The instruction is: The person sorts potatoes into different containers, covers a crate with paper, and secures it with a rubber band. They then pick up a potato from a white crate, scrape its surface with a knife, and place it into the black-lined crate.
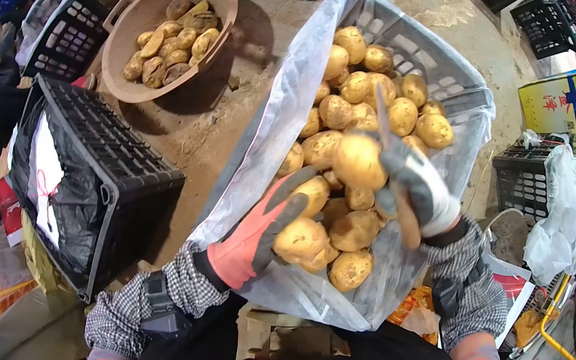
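My left hand [255, 229], in a red and grey glove, reaches into the near left part of a lined crate [476, 108]. Its fingers are stretched out and apart, against the yellow potatoes [302, 241] there. Over the middle of the pile, my right hand [419, 186] in a white and grey glove is closed round a knife [406, 218] with a wooden handle, its blade pointing up and away. A large potato [360, 161] sits right at the right hand's fingers, raised over the others. Translucent white sheeting lines the crate and hangs over its rim.
A brown basin [123, 52] with potatoes, some dark and blemished, stands at the far left. Nearer, a black crate [141, 179] with a black bag in it tilts beside me. On the right are a yellow box [572, 119], a white plastic bag [561, 216] and more black crates.
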`<state>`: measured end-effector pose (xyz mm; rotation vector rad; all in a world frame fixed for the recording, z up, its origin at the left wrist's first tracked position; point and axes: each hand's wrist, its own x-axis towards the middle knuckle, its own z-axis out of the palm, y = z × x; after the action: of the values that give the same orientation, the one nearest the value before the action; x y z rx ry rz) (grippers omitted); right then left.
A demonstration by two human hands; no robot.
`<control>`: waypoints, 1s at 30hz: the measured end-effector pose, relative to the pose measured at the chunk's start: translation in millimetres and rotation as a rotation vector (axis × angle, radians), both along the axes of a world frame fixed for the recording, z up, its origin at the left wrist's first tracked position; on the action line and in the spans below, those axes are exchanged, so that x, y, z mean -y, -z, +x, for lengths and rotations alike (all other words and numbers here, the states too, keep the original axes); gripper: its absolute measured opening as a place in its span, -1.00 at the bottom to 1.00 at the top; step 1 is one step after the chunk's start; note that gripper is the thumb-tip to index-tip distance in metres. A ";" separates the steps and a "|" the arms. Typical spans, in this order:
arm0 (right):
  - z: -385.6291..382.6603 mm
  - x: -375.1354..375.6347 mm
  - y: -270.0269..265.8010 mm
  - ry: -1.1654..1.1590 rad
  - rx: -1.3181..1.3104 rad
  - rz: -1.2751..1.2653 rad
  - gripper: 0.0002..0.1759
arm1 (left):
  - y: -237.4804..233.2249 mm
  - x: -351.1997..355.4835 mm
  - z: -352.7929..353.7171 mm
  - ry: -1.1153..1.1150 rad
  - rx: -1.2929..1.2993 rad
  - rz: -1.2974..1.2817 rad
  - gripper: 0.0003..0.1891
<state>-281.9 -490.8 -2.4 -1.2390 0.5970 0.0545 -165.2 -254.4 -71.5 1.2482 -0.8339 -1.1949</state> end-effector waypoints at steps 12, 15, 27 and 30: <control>-16.5 -52.0 23.0 -0.057 0.174 -0.380 -0.42 | -35.9 15.2 -8.3 -0.118 -0.740 0.166 -0.30; -18.6 -56.2 22.4 0.098 0.022 0.070 -0.37 | -35.6 12.8 -10.0 -0.206 -0.656 0.207 -0.32; -23.0 -55.9 28.5 0.063 0.128 0.216 -0.41 | -22.7 7.1 -15.1 -0.171 -0.407 0.314 -0.17; -27.9 -53.7 18.7 0.125 0.090 0.010 -0.48 | -14.1 8.1 -17.8 -0.226 -0.489 0.324 -0.20</control>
<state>-309.7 -437.1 -21.1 -1.1860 0.5938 -0.1023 -182.9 -262.4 -57.3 1.1920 -0.1390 -1.4025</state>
